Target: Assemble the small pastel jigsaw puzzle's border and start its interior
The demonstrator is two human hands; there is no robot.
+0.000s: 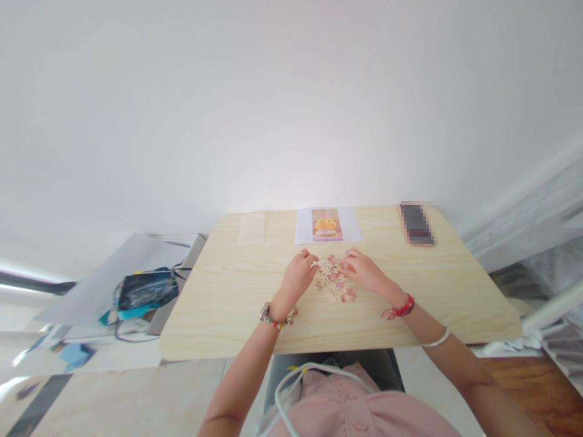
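Note:
A pile of small pink and cream jigsaw pieces [334, 280] lies in the middle of a pale wooden table [228, 303]. My left hand [298, 276] rests at the pile's left edge, fingers curled together at the pieces. My right hand [362, 270] rests at the pile's right edge, fingers bent onto the pieces. What each hand pinches is too small to see. A reference picture [327, 224] of a yellow figure on pink lies on a white sheet just beyond the pile.
A phone [416, 224] lies at the table's far right corner. A pale paper strip [251, 229] sits far left. A lower surface to the left carries a dark blue bag [146, 291] and cables. A white wall stands behind the table.

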